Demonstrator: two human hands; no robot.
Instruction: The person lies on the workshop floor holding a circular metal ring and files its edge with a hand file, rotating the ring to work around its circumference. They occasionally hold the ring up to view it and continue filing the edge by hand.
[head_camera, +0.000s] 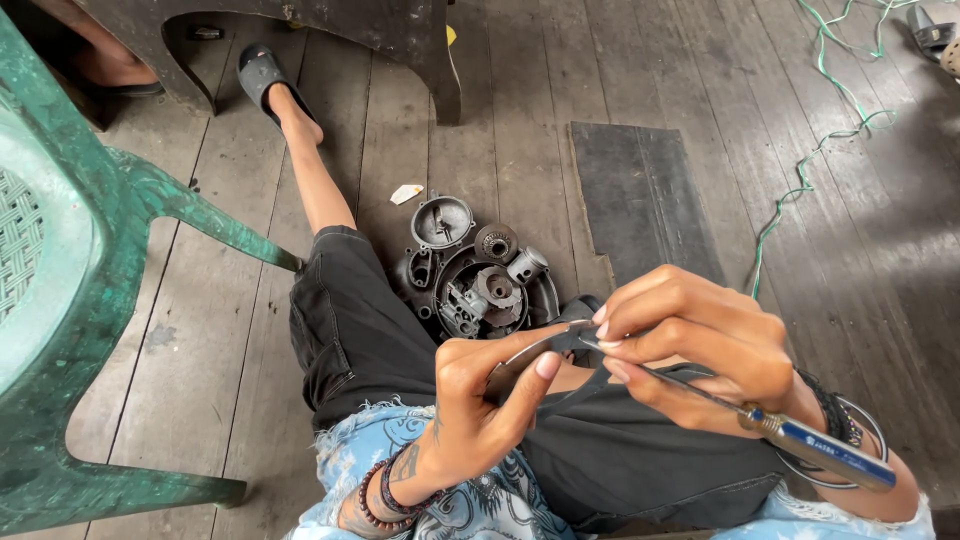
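The left hand (480, 400) is clamped on a small curved metal part (545, 347), thumb pressed along its upper edge, held above the lap. The right hand (700, 350) is closed around a screwdriver (800, 438) with a blue handle; its shaft runs under the fingers and the tip meets the metal part just where the two hands come together. Both hands sit over the black shorts (370, 340), well above the floor.

Beyond them, on the wooden plank floor (250, 330), lies a dismantled engine casing (480, 290) with a round cover (443, 221) and a small piston (527, 264) touching or just beside it. A scrap of paper (406, 193) lies near the cover. A dark mat (640, 200) lies to the right of the parts, and a green cord (815, 150) trails across the boards farther right. A green plastic chair (70, 300) stands at the left, close beside the outstretched leg. A dark wooden furniture leg (440, 70) stands behind the engine parts.
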